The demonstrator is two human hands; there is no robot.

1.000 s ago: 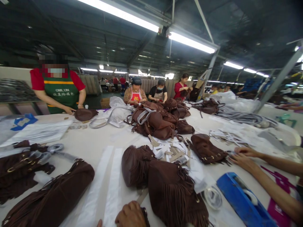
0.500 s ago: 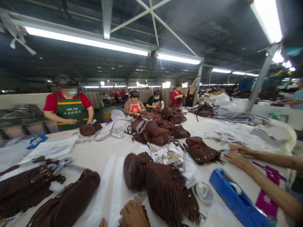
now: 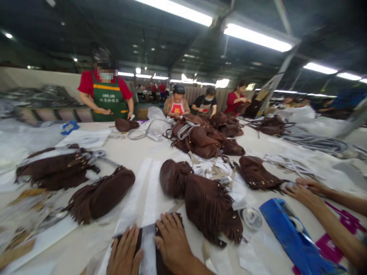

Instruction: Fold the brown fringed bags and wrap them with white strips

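Note:
My left hand (image 3: 124,252) lies flat, fingers stretched, on a dark brown piece of material (image 3: 139,240) at the bottom of the view. To its right, my right hand (image 3: 172,241) presses flat on another dark strip (image 3: 160,261); whether the two dark parts join is hidden. Between my hands runs a pale, whitish strip (image 3: 148,244), and white sheet strips (image 3: 151,181) stretch away beyond them. A brown fringed bag (image 3: 209,210) rests just right of my right hand, beside a rounded brown bag (image 3: 173,179). Another fringed bag (image 3: 106,194) lies to the left.
On the right are a blue tape dispenser (image 3: 295,233), a tape roll (image 3: 251,218) and a co-worker's hands (image 3: 304,194) near a brown bag (image 3: 256,173). A heap of brown bags (image 3: 200,137) and paper scraps (image 3: 210,168) occupy the middle. Several people stand across the table.
The view has tilted down and turned left. My left hand, barely in view before, now shows flat; my right hand has gone from curled to spread flat on the dark strip.

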